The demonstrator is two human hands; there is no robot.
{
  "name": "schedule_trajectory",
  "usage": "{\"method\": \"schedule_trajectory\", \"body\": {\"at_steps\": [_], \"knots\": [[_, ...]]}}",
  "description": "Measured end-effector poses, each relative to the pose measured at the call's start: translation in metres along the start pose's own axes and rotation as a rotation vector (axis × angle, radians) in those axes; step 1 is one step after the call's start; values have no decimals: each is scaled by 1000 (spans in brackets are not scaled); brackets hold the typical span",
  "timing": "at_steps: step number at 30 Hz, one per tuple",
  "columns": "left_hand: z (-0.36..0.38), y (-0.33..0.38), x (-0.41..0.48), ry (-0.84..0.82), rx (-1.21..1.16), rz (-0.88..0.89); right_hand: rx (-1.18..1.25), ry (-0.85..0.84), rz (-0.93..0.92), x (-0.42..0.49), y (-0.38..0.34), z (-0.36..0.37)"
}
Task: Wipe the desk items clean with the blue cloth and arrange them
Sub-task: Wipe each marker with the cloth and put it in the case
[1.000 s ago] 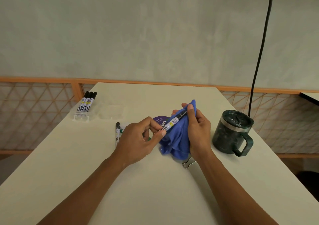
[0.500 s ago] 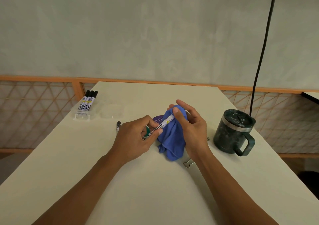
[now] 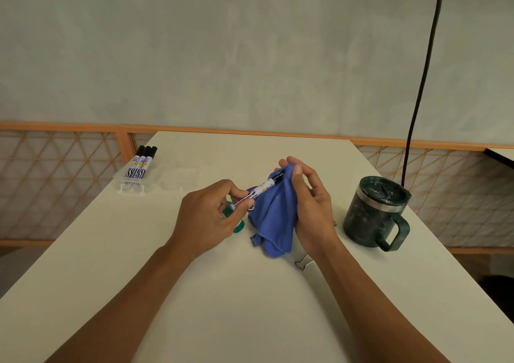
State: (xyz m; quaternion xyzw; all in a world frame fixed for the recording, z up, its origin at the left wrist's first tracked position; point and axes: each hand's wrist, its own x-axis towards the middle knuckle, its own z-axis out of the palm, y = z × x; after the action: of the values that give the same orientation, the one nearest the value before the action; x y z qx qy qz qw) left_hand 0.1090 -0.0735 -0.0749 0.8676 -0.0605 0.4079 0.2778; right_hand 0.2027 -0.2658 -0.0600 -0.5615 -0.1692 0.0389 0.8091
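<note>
Your left hand [image 3: 207,220] pinches the near end of a marker [image 3: 258,193] between thumb and fingertips, holding it off the desk [image 3: 222,293] around the middle of the far half. The marker slants up and away to the right, and its dark far end goes into the blue cloth [image 3: 274,218]. Your right hand [image 3: 311,212] grips that cloth, thumb pressed on the fabric at the marker's tip, the rest of the cloth hanging down to the desk top. The two hands are close together, joined by the marker.

Under your left hand a green round thing [image 3: 237,227] shows in part, and a purple disc [image 3: 251,189] peeks out behind the marker (what either is, you cannot tell). A binder clip [image 3: 303,261] lies just beside your right wrist. Near the far left corner a clear tray [image 3: 167,180] holds three markers [image 3: 141,162] side by side at its left end. A dark lidded mug [image 3: 375,212] stands near the right edge, handle toward you.
</note>
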Motion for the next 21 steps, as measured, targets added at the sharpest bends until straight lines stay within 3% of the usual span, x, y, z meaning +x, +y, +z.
{"method": "schedule_trajectory", "body": {"at_steps": [2,9,16,21], "knots": [[0,1,0,-3,37,44,-87,-48,-22,-2,2,2],[6,2,-1,-22,13,21,-106,81,-47,-2,1,1],[4,-2,-2,-24,-88,-87,145,-23,100,0,-2,8],[8,-1,-2,-52,-173,-117,-18,-20,-2,-2,-1,4]]}}
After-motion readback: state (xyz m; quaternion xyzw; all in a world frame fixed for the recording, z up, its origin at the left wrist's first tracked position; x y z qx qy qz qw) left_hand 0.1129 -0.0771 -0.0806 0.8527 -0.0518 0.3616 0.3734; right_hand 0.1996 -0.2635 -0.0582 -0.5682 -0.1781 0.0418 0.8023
